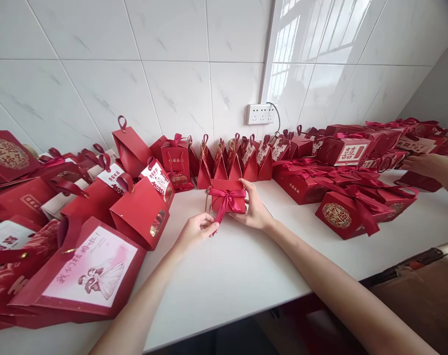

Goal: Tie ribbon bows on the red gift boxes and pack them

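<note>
A small red gift box (226,185) is in front of me near the middle of the white table, tied with a shiny dark-red ribbon bow (229,200). My left hand (198,231) is closed in a pinch on a hanging ribbon tail, low at the box's left. Around the right side of the box, my right hand (256,209) is gripping it, thumb towards me; some of its fingers are hidden behind the box. A twisted cord (208,199) shows at the box's left edge. Directly behind stands a row of triangular red boxes (221,166) with loop handles.
Larger red gift boxes with printed cards (98,264) crowd the left side. Ribbon-tied boxes (351,214) are piled on the right. Another person's hand (425,165) touches boxes at far right. A power strip (259,114) is mounted on the tiled wall. The table's front edge (231,315) lies below my arms.
</note>
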A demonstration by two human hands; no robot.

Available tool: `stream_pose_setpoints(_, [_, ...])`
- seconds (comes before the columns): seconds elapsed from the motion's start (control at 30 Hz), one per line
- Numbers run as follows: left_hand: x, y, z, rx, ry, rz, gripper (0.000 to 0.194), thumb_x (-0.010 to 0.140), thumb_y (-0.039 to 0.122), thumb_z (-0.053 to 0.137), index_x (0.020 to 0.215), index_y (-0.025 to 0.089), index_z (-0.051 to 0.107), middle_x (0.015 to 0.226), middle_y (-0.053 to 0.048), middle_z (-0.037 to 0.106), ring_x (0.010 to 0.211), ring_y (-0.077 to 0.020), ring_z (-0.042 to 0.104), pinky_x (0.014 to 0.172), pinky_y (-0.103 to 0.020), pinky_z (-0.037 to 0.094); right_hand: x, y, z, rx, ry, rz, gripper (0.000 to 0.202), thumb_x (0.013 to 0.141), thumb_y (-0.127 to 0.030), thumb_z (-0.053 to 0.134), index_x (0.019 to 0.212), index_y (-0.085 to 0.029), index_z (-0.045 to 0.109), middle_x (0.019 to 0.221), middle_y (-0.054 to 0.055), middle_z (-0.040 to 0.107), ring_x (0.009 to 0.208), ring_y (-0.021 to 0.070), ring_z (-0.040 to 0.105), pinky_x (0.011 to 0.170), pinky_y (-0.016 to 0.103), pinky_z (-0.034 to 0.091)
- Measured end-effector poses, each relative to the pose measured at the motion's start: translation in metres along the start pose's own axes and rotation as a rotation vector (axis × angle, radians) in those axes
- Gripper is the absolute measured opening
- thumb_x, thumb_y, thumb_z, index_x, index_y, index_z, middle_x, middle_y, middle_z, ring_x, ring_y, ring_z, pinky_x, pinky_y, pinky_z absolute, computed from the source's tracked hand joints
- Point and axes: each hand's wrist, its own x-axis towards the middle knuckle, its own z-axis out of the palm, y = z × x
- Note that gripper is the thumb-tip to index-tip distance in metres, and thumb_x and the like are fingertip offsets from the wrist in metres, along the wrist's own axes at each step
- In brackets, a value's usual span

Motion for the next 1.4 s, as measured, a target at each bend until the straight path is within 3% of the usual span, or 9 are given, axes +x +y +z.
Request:
stream_pose_setpoints(0.3, [-0.001, -0.006, -0.001, 0.185, -0.068, 0.045, 0.027, 0.077, 0.044, 0.054, 0.068, 0.019, 0.055, 0.07, -0.001, 0.064, 0.063, -0.0147, 0.056, 0.058, -0.025, 0.042, 0.001, -0.001, -0.001, -0.008, -0.001, -0.017, 0.089, 0.069, -0.033, 0.071, 0.139, -0.023, 0.018, 0.136, 0.019, 0.029, 0.128, 0.0329, 0.037, 0.088, 0.049, 0.053])
stream_pose_setpoints(0.47, [-0.005, -0.006, -0.002, 0.507, -0.002, 0.026, 0.017, 0.079, 0.034, 0.047, 0.069, 0.023, 0.056, 0.069, 0.002, 0.063, 0.058, -0.0143, 0.054, 0.054, -0.024, 0.037, 0.002, 0.001, -0.002, -0.034, -0.007, -0.053, 0.089, 0.069, -0.031, 0.071, 0.139, -0.023, 0.018, 0.136, 0.019, 0.03, 0.128, 0.0331, 0.037, 0.087, 0.05, 0.054])
stream_pose_setpoints(0.6, [-0.003, -0.005, -0.007, 0.578, 0.145, -0.005, 0.011, 0.076, 0.029, 0.046, 0.072, 0.023, 0.055, 0.073, 0.0, 0.064, 0.064, -0.0173, 0.057, 0.058, -0.026, 0.037, 0.001, 0.002, -0.002, -0.057, -0.007, -0.131, 0.09, 0.07, -0.028, 0.071, 0.141, -0.026, 0.016, 0.136, 0.018, 0.03, 0.129, 0.0324, 0.036, 0.085, 0.05, 0.055])
stream_pose_setpoints(0.7, [-0.002, -0.002, -0.01, 0.477, 0.403, 0.032, 0.02, 0.082, 0.038, 0.04, 0.076, 0.022, 0.05, 0.073, -0.001, 0.061, 0.068, -0.0182, 0.058, 0.061, -0.028, 0.04, -0.001, 0.0, 0.0, -0.048, -0.047, -0.205, 0.091, 0.07, -0.025, 0.07, 0.142, -0.027, 0.015, 0.138, 0.018, 0.028, 0.13, 0.0318, 0.034, 0.087, 0.049, 0.055])
stream_pose_setpoints(0.8, [-0.002, 0.001, -0.008, 0.243, 0.579, 0.161, 0.032, 0.085, 0.049, 0.036, 0.076, 0.022, 0.049, 0.067, 0.0, 0.057, 0.065, -0.0168, 0.056, 0.059, -0.027, 0.043, -0.002, -0.003, 0.003, -0.032, -0.1, -0.233, 0.091, 0.071, -0.023, 0.07, 0.143, -0.028, 0.014, 0.138, 0.018, 0.026, 0.13, 0.0317, 0.036, 0.089, 0.05, 0.054])
stream_pose_setpoints(0.93, [-0.002, 0.002, -0.002, 0.141, 0.626, 0.302, 0.028, 0.081, 0.048, 0.054, 0.08, 0.02, 0.053, 0.072, 0.0, 0.059, 0.065, -0.014, 0.057, 0.059, -0.024, 0.046, -0.004, -0.006, 0.004, -0.026, -0.125, -0.264, 0.093, 0.072, -0.024, 0.07, 0.144, -0.028, 0.011, 0.139, 0.019, 0.025, 0.13, 0.0322, 0.036, 0.091, 0.052, 0.052])
stream_pose_setpoints(1.07, [-0.005, 0.002, 0.005, 0.313, 0.694, 0.693, 0.013, 0.084, 0.026, 0.057, 0.075, 0.02, 0.051, 0.068, 0.002, 0.056, 0.062, -0.0101, 0.054, 0.059, -0.022, 0.045, -0.004, -0.01, 0.005, -0.038, -0.125, -0.287, 0.09, 0.074, -0.025, 0.069, 0.143, -0.028, 0.012, 0.138, 0.019, 0.026, 0.13, 0.0316, 0.037, 0.092, 0.052, 0.052])
stream_pose_setpoints(1.2, [-0.013, 0.009, 0.014, 0.59, 0.629, 1.143, 0.016, 0.079, 0.011, 0.065, 0.075, 0.019, 0.051, 0.063, 0.003, 0.057, 0.06, -0.0102, 0.05, 0.06, -0.024, 0.041, -0.004, -0.016, 0.006, -0.042, -0.027, -0.341, 0.092, 0.076, -0.033, 0.07, 0.144, -0.027, 0.009, 0.137, 0.019, 0.026, 0.131, 0.032, 0.036, 0.09, 0.05, 0.053])
stream_pose_setpoints(1.4, [-0.023, 0.019, 0.021, 0.707, 0.719, 1.317, 0.017, 0.075, 0.011, 0.068, 0.076, 0.018, 0.053, 0.058, 0.003, 0.058, 0.062, -0.0124, 0.048, 0.065, -0.028, 0.038, -0.006, -0.029, 0.007, -0.05, 0.137, -0.449, 0.098, 0.073, -0.045, 0.072, 0.144, -0.032, 0.006, 0.137, 0.019, 0.028, 0.129, 0.0332, 0.037, 0.084, 0.051, 0.055])
